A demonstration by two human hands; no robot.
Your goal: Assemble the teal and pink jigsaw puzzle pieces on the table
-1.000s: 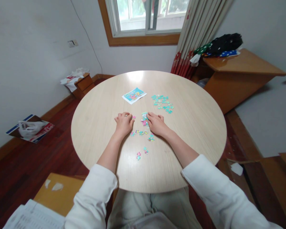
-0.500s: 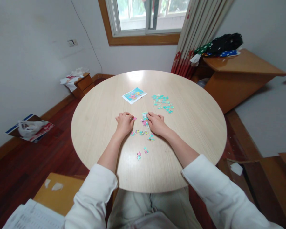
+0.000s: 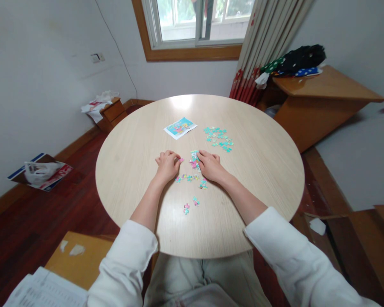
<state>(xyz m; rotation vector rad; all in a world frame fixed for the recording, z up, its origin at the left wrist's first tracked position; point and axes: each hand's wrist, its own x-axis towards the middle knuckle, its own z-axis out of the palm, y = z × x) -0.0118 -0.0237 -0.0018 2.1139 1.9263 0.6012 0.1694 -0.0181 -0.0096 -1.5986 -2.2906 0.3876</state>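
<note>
My left hand pinches a small pink puzzle piece between thumb and fingertips, just above the tabletop or on it; I cannot tell which. To its right lies a joined strip of puzzle pieces in blue, white and pink. My right hand has its curled fingers closed on the right edge of that strip, partly covering it. A gap separates the pink piece from the strip. Nearer me lie a row of mixed-colour puzzle pieces, a small cluster and two pink-and-teal bits.
A round wooden table bears everything. Toward its far side lie a picture card and a spread of teal puzzle pieces. A brown desk with cloths stands at the right, and a yellowish box at the lower left.
The pink piece in my left hand has shifted very slightly toward me. My right hand and the strip stay in place.
</note>
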